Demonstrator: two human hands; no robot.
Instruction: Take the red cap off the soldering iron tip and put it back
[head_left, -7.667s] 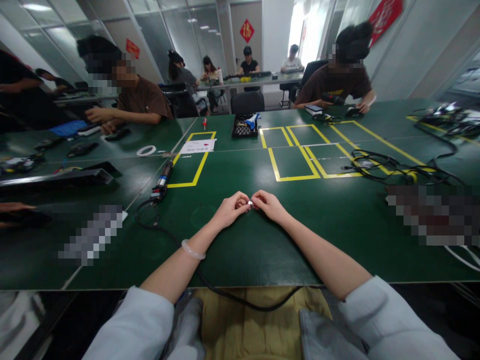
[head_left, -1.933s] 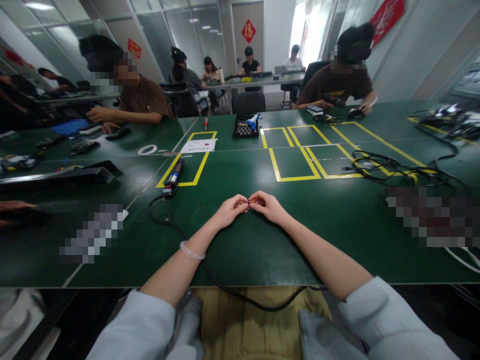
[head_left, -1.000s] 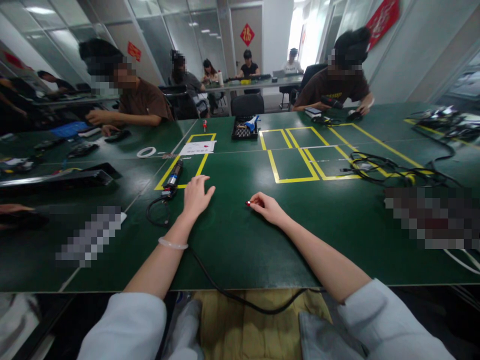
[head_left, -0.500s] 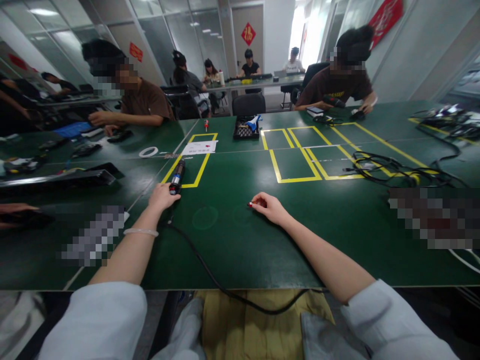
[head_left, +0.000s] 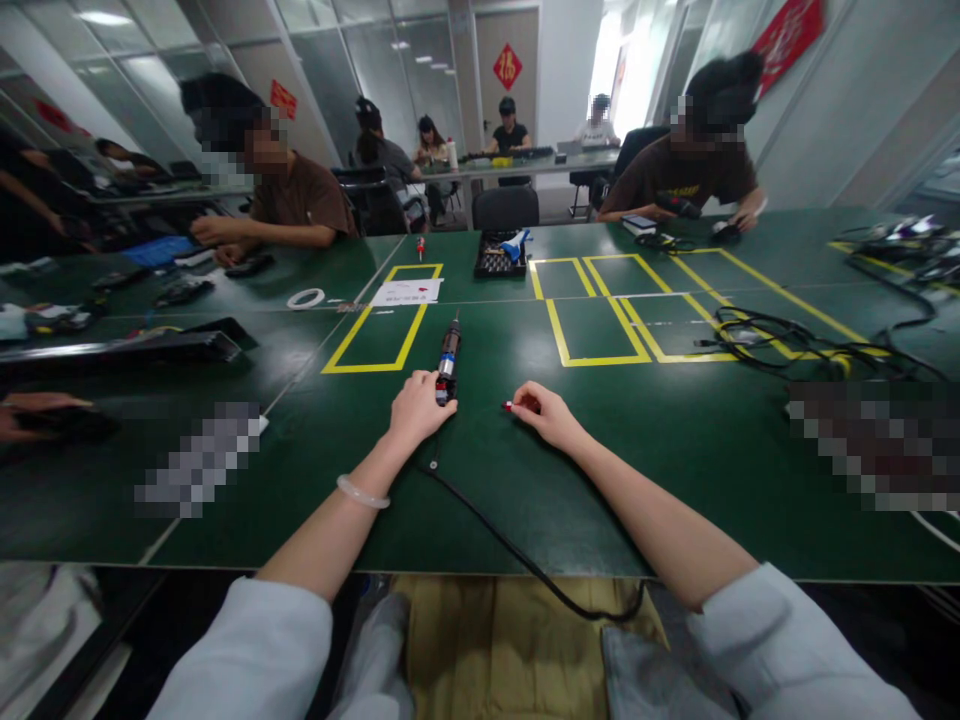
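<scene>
My left hand (head_left: 420, 408) is closed around the rear end of a corded electric screwdriver (head_left: 449, 358). Its thin bit points away from me, toward the far side of the table. From the back of the tool a black cord (head_left: 517, 545) runs over the table edge near my lap. My right hand (head_left: 553, 416), a short way to the right, pinches a small red piece with a white band (head_left: 508, 406) just above the green tabletop (head_left: 487, 500). The rest of that piece is hidden by my fingers, and its kind is unclear.
Yellow tape frames (head_left: 360, 370) mark the table, with a paper sheet (head_left: 406, 291) across one. Beyond are a black bit tray (head_left: 501, 262) and a red screwdriver (head_left: 421, 247). Tangled cables (head_left: 765, 335) lie right. Co-workers (head_left: 690, 165) sit opposite; another person's hand (head_left: 37, 402) is at far left.
My left hand has carried the electric screwdriver rightward, out of the left tape frame and closer to my right hand. The cord has shifted with it. My right hand keeps its pinch, nearly still.
</scene>
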